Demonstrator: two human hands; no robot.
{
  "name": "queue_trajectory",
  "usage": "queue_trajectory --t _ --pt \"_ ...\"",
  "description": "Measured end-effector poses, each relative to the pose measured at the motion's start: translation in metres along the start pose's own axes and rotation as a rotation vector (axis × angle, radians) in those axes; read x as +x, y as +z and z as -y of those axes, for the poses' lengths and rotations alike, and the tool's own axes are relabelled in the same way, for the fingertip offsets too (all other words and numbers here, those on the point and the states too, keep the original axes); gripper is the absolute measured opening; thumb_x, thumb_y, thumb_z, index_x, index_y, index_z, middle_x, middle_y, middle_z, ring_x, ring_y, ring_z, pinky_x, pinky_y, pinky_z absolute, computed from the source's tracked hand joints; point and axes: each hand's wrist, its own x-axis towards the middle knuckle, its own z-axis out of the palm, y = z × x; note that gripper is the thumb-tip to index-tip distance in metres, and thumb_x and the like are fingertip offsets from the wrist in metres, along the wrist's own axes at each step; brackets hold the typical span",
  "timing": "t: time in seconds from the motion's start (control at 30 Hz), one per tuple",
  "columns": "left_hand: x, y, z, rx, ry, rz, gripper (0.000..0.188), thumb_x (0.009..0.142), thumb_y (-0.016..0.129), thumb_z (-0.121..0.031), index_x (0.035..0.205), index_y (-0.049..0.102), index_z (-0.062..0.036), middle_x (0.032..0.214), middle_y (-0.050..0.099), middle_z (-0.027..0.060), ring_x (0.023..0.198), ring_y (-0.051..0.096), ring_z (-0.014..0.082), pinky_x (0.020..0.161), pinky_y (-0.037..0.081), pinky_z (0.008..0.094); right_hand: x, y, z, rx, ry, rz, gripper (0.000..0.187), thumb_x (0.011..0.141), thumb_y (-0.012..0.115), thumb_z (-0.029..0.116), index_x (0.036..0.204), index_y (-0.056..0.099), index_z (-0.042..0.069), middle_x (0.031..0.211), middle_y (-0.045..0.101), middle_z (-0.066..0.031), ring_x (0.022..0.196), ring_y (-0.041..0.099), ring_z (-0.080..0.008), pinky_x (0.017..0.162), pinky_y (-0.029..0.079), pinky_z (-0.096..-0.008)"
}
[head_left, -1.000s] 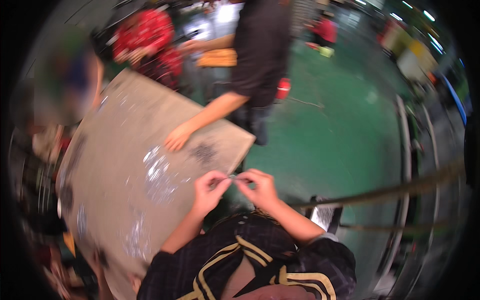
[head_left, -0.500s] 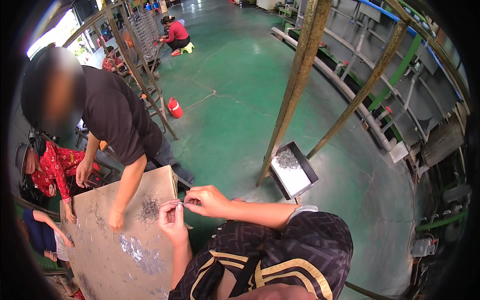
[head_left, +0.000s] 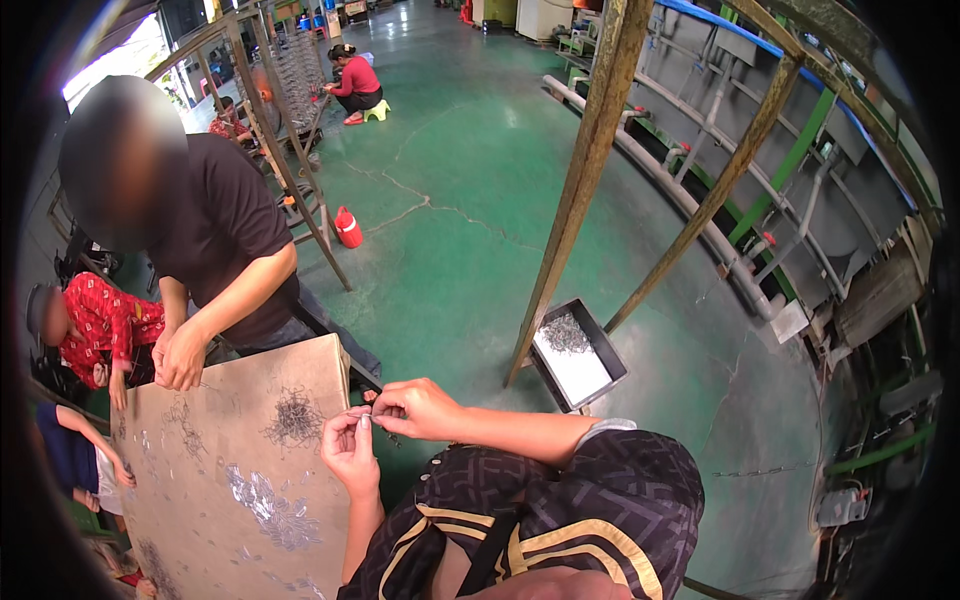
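Workshop, green floor with pale cracks running across it. Grey pipes along the right side; two brown posts slant through the view. Between their lower ends, a black tray, white inside, with a heap of dark wire bits toward its far end. Red jug on the floor, left of centre.

Brown table at lower left. On it: a tangled dark pile near the far right corner, a spread of silvery strips nearer the wearer, smaller scatterings beyond.

Wearer's hands meet beside the table's right edge, close to the dark pile. Left hand raised, thumb and finger pinched on a small piece; right hand comes in from the right, fingertips closed on the same piece. Piece sits between the two sets of fingertips, mostly covered; its shape cannot be made out.

Across the table, a co-worker in a black shirt, both hands together over the far edge. Left of them, another in red print, one hand at the table. Farther off, a person in red sits on a yellow-green stool.
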Motion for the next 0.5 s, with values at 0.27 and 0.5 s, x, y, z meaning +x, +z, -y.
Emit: queue_trajectory --t 0.27,0.5 --pt "-0.009 0.004 -0.003 -0.013 0.031 0.025 0.011 0.084 0.056 0.010 0.092 0.052 0.0026 0.098 0.058 0.0135 0.090 0.057 0.0153 0.080 0.048 0.0266 -0.008 0.002 -0.004 -0.013 -0.004 0.046 0.012 0.078 0.067 0.009 0.085 0.065 -0.001 0.074 0.063 -0.0084 0.063 0.064 -0.0174 0.058 0.051 -0.0288" --pt "-0.013 0.005 -0.006 0.020 0.072 0.030 0.012 0.082 0.055 0.011 0.089 0.051 0.0025 0.097 0.055 0.0120 0.088 0.055 0.0140 0.078 0.046 0.0256 -0.013 0.002 -0.002 -0.008 -0.002 0.065 0.013 0.078 0.067 0.009 0.085 0.065 -0.001 0.075 0.063 -0.0079 0.064 0.063 -0.0163 0.059 0.052 -0.0277"
